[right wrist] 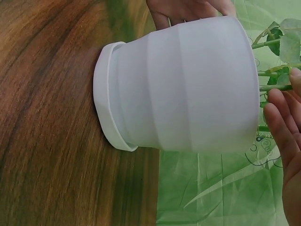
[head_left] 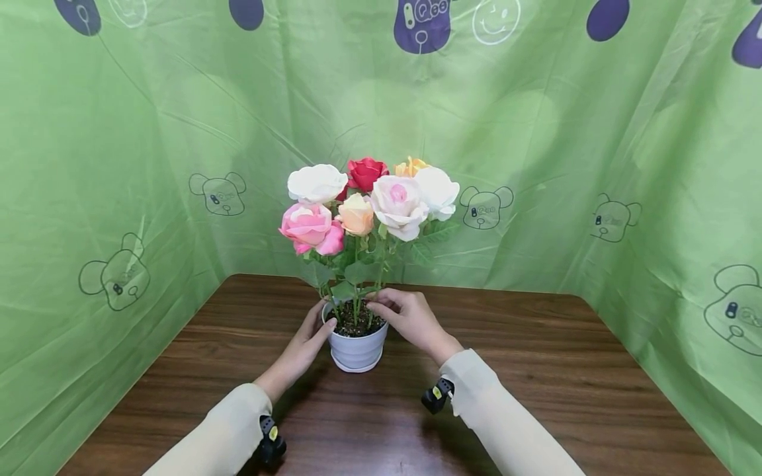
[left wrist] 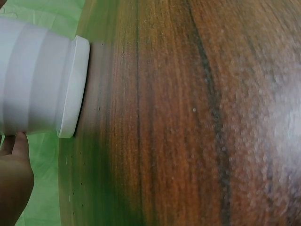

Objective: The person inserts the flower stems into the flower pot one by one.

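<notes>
A white ribbed flowerpot with dark soil stands upright on its saucer at the middle of the table. Several roses rise from it: white, pink, red, peach, pale pink and orange-yellow. My left hand holds the pot's left side, with the thumb at the rim. Over the right rim, my right hand pinches a green rose stem between thumb and fingers. In the left wrist view the left fingers touch the pot's wall.
The brown wood-grain table reaches out on both sides of the pot. A green curtain with cartoon bear prints hangs behind and at both sides. Green leaves spread under the blooms.
</notes>
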A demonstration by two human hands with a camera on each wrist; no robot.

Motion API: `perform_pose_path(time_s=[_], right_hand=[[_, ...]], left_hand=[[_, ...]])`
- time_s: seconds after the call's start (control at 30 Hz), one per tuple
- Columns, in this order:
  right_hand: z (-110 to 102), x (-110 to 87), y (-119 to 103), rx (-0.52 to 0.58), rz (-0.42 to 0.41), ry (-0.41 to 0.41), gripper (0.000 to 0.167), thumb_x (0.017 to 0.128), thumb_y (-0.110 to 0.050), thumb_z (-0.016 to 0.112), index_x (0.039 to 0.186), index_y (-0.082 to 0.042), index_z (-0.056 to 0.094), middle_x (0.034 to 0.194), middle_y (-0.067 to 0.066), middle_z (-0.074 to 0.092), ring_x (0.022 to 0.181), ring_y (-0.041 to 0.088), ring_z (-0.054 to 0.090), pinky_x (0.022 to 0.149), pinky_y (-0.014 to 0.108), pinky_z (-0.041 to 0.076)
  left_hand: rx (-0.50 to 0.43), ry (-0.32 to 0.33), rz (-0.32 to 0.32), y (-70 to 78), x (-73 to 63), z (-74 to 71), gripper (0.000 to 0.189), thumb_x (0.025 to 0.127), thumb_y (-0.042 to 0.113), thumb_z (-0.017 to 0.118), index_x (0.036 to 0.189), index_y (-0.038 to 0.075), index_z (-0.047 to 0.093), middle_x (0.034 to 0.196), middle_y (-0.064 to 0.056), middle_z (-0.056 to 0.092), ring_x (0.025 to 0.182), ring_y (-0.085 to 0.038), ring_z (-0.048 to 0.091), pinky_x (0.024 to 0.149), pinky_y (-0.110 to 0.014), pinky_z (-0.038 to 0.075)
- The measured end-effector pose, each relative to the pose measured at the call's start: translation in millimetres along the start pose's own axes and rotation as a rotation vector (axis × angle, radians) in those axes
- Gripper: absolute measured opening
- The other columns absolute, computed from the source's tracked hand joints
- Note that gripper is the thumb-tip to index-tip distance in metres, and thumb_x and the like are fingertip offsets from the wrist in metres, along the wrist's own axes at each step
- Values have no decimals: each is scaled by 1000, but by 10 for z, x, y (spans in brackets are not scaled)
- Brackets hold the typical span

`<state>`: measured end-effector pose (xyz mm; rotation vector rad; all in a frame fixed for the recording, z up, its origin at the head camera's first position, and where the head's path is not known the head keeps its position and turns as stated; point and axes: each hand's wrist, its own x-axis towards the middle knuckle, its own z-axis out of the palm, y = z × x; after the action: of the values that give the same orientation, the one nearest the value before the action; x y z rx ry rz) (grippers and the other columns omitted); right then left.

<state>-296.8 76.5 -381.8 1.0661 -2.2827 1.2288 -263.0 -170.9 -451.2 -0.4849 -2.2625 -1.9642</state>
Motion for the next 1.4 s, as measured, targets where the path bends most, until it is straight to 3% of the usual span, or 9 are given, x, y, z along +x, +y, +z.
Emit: perform_pose_path(time_s=[0.23, 0.47, 0.67, 0.8, 0.97, 1.17, 1.4], right_hand=[[-29, -26, -24, 14, 42, 21, 24, 92, -24, 76, 110, -8, 75, 93, -7, 75, 72, 5, 67, 66, 25, 57], [-48, -39, -22, 11, 35, 20, 22, 90, -20, 77, 105, -5, 75, 100, 1, 76, 76, 4, 69, 68, 23, 58], [-74, -94, 7, 11, 38, 19, 22, 89, -20, 79, 108, -10, 75, 91, -5, 75, 77, 5, 69, 69, 27, 59], [-122, -145, 31, 15, 49, 18, 20, 89, -21, 79, 106, -12, 75, 92, -7, 75, 81, 6, 69, 71, 27, 58], [-195, -200, 92, -9, 86, 8, 23, 90, -24, 78, 110, -10, 76, 94, -10, 75, 83, 5, 69, 74, 26, 58], [-279, -301, 211, -19, 103, 5, 26, 91, -25, 77, 112, -8, 75, 96, -9, 75, 82, 5, 69, 73, 27, 58], [-418, -457, 355, -39, 123, -3, 21, 92, -26, 75, 111, -18, 74, 96, -12, 75, 83, 6, 69, 75, 28, 58]], left_hand=[[5, -1, -9, 7, -9, -4, 63, 107, 26, 50, 159, 10, 18, 164, -17, 16, 149, -35, 16, 120, -49, 17], [0, 3, -3, 2, -8, -2, 63, 107, 25, 50, 159, 10, 19, 164, -17, 17, 149, -34, 16, 120, -48, 16], [6, -8, 4, 4, 2, -9, 63, 107, 24, 50, 159, 8, 18, 164, -18, 16, 149, -35, 16, 120, -48, 16], [41, -19, -25, 50, -3, -33, 64, 107, 27, 51, 159, 10, 19, 164, -19, 18, 149, -35, 18, 119, -49, 18], [74, -39, -46, 85, 3, -68, 65, 106, 28, 52, 159, 12, 19, 162, -19, 22, 147, -36, 23, 117, -51, 23], [118, -52, 10, 75, 13, -100, 63, 106, 26, 53, 159, 12, 22, 159, -22, 30, 143, -37, 32, 114, -52, 29], [236, -60, 22, 77, 45, -174, 63, 104, 32, 56, 157, 12, 28, 150, -25, 43, 133, -37, 48, 108, -52, 41]])
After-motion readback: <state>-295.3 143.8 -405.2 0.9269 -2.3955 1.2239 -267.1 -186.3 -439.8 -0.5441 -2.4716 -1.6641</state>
